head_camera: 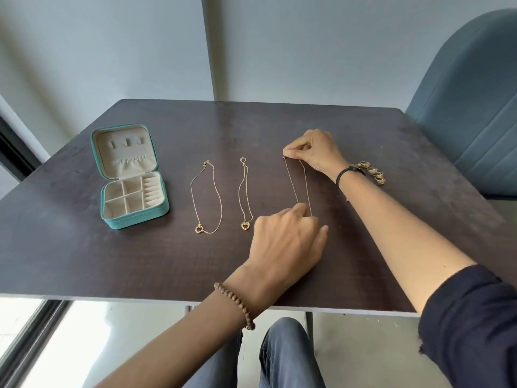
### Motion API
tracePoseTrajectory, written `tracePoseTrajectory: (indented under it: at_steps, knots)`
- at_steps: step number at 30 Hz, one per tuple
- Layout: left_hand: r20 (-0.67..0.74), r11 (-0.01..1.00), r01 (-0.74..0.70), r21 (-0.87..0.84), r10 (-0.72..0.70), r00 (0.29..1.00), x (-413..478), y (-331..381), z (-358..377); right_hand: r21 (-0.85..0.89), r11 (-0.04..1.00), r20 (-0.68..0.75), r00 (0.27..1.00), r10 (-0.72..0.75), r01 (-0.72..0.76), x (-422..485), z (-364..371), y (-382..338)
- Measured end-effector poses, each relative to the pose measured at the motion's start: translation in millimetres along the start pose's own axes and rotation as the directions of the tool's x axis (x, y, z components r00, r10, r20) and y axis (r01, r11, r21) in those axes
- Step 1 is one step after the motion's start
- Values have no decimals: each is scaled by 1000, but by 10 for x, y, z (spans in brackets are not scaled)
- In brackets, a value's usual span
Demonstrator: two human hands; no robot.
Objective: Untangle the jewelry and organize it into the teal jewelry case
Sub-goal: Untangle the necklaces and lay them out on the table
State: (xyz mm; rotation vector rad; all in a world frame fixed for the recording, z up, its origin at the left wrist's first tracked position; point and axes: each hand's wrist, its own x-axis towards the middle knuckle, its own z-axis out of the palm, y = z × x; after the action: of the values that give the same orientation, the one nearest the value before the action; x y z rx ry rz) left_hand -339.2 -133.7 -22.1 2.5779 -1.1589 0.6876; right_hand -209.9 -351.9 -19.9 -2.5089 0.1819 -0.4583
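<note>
**Teal jewelry case** [134, 177]: on the left part of the dark table [112, 261], well apart from the hands. It is open, with the lid standing up at the far side and its cream lining facing the person. The tray faces up, with square compartments on the left and ring rolls on the right.

**Ring-pendant necklace** [207, 197]: flat on the table, just right of the case. Its long axis runs near to far, clasp at the far end and pendant at the near end.

**Heart-pendant necklace** [245, 197]: flat and roughly parallel to the first, in a narrower loop. Clasp far, heart near.

**Third necklace** [300, 183]: right of the heart necklace and stretched between both hands. Its two strands run straight along the same near-to-far axis. The pendant is hidden.

**Right hand** [313, 152]: forearm reaches in from the right with a black cord on the wrist. Thumb and forefinger pinch the far, clasp end of the third necklace, and the other fingers are curled.

**Left hand** [285, 239]: back toward the camera, with a beaded bracelet [235, 303] on the wrist. The fingers curl down onto the near end of the third necklace and pinch it at the tabletop.

**Rings** [373, 172]: a gold cluster on the table just behind the right wrist.

**Chair** [470, 107]: blue, at the table's far right corner.
</note>
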Motion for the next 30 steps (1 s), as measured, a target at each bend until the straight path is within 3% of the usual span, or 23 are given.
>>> tracePoseTrajectory:
  at_steps: [12,18,30]
  knots:
    - [-27,997,70,-13,-70,997,103,-198,-1,-48,999,-16,1000,19,-20,-79,-61,-66]
    - [92,980,195,-50,-190,978,228,-470,-80,-72,997,-15,1000,2,-3,-167,-83,-230]
    - [196,923,381,-56,-364,911,524,-1300,35,-48,997,133,990,-50,57,-47,273,-828]
